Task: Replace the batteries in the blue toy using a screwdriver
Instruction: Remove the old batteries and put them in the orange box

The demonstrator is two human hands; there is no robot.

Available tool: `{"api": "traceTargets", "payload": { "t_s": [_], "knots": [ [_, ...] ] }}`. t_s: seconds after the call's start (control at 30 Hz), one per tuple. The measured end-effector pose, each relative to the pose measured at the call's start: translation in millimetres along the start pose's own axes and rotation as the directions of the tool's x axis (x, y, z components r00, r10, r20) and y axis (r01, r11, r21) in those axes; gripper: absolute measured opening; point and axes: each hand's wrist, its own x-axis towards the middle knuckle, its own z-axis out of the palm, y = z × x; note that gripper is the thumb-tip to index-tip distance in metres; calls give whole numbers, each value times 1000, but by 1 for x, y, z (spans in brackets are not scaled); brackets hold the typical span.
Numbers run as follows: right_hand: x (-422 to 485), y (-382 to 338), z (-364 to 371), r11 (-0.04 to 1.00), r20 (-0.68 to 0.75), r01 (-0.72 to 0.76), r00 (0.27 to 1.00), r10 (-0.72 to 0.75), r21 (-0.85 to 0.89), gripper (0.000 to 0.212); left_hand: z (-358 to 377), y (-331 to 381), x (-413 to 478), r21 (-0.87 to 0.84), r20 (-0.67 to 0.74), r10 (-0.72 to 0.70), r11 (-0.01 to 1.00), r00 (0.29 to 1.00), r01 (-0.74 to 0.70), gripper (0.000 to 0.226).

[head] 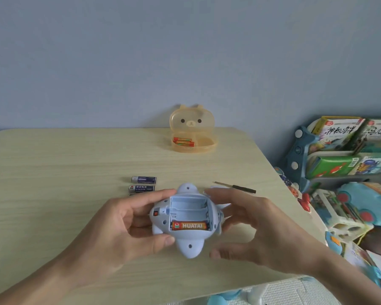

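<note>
We find the left hand [130, 219] grasping the blue toy [186, 237] from its left side, with the fingers curled over the far edge and the thumb pressed on the near edge. The right hand [251, 221] sits just beside the toy's right side, fingers loosely extended and the thumb low. It grips nothing, and we cannot tell whether its fingertips touch the shell.

The toy is held just above the near middle of the table [53, 172], underside up, with its battery compartment [188, 208] uncovered. One orange battery [189, 225] marked HUATAI lies across the slot nearest the person.

Just beyond the left fingers, two dark blue batteries [143, 179] lie side by side on the table. The edge of a further dark item shows behind the fingers, too hidden to identify. Beyond the right fingers lies the screwdriver [235, 187], flat on the table with its tip pointing left.

At the far edge of the table stands an orange bear-shaped box [191, 122], lid raised, with orange batteries in the box [183, 142] in its left compartment. To the right of the table we note a rack of children's books [339, 150]. A foam mat [284, 293] lies below the table's near edge.
</note>
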Motion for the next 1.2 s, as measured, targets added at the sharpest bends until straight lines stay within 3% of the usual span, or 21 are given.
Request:
{"api": "traceTargets", "payload": {
  "t_s": [0.2, 0.33, 0.43, 0.5, 0.67, 0.83, 1.03, 1.2],
  "knots": [
    [9, -6, 7, 998, 27, -49, 998, 48, 47, 91, 5, 4, -3, 31, 43, -10, 999, 999, 9, 68],
    [12, -4, 9, 996, 33, -73, 997, 71, 56, 89, 1, 15, -4, 262, 82, 32, 964, 996, -53, 65],
    [12, -4, 7, 987, 46, -91, 995, 85, 133, 89, -7, 28, -2, 651, 110, 214, 722, 971, -233, 65],
    [12, -4, 6, 980, 55, -97, 995, 89, 173, 88, -8, 38, 2, 737, 197, 282, 589, 939, -332, 62],
    [12, -6, 1, 979, 65, -95, 994, 85, 183, 85, 11, 56, 15, 741, 486, 247, 392, 838, -546, 47],
    [12, -9, -2, 989, 77, -59, 996, 49, 134, 68, 28, 58, 21, 745, 590, 141, 285, 795, -603, 38],
    [11, -10, -6, 985, 109, -69, 993, 52, 155, 69, 28, 58, 25, 729, 584, 120, 357, 803, -584, 40],
    [12, -11, -8, 986, 123, -65, 991, 47, 154, 68, 32, 57, 26, 740, 587, 113, 327, 802, -588, 42]
  ]
}}
